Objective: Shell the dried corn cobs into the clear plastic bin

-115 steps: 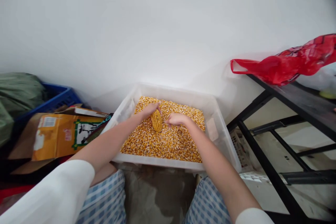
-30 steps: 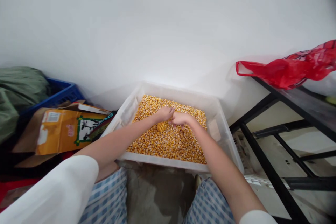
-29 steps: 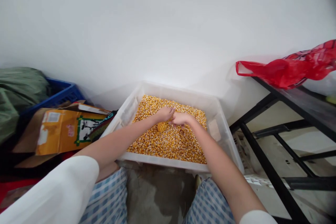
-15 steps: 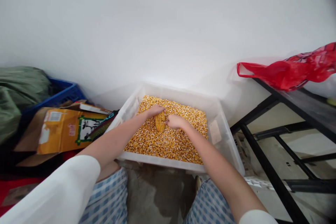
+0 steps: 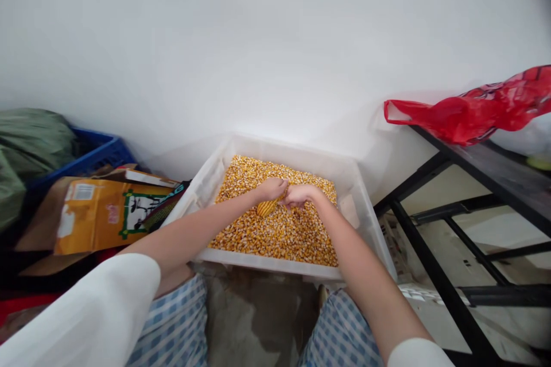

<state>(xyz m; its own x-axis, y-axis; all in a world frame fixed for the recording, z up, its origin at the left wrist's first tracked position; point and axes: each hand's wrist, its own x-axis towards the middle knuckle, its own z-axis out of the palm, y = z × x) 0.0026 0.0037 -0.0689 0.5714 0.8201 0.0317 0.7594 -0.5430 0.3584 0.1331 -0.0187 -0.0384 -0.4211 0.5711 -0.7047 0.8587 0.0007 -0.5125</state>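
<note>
My left hand [image 5: 272,188] is closed around the upper part of a yellow corn cob [image 5: 267,207]. The cob lies tilted, its kernelled lower end pointing down and left over loose corn kernels [image 5: 275,238]. Right against the cob's upper end, my right hand [image 5: 299,195] is closed with its fingertips meeting the left hand. Whatever the right fingers grip is hidden. Both hands are above a whitish translucent plastic bin [image 5: 271,260] holding the kernels.
A white wall rises behind the bin. On the left are an orange cardboard box [image 5: 97,212], a blue crate [image 5: 101,152] and a green sack [image 5: 34,143]. A black metal frame [image 5: 424,252] stands on the right, with a red plastic bag [image 5: 465,117] on top.
The cob has turned from nearly upright to a slant. My left hand has moved right and slightly down, and my right hand has shifted right, the two now meeting.
</note>
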